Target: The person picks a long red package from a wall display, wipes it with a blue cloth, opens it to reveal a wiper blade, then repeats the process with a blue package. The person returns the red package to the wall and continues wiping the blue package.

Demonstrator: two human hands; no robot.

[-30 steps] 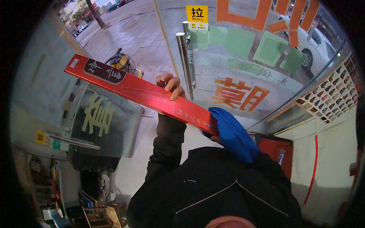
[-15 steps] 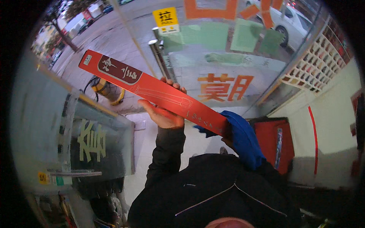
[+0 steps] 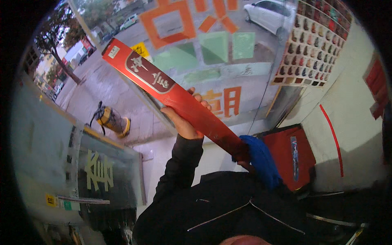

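A long, slim red box (image 3: 196,112) with a dark label panel slants across the view, its far end up to the left. My left hand (image 3: 188,122) is closed round its middle, thumb on the near side and fingertips on the far side. The near end meets a blue cloth (image 3: 261,157), which drapes over and beside it. Only a sliver of my right hand (image 3: 247,166) shows under that end, next to the cloth; its fingers are hidden.
Ahead stands a glass door with orange lettering (image 3: 167,24). A yellow-and-black barrel-shaped machine (image 3: 112,120) stands outside on the pavement. To the left is another glass panel with a metal handle (image 3: 83,201). A dark red board (image 3: 281,157) and a sample chart (image 3: 314,49) are at right.
The view has shifted, bringing more of the sample chart and street into sight. The red box now slants more steeply, its far end raised. My left hand still grips its middle.
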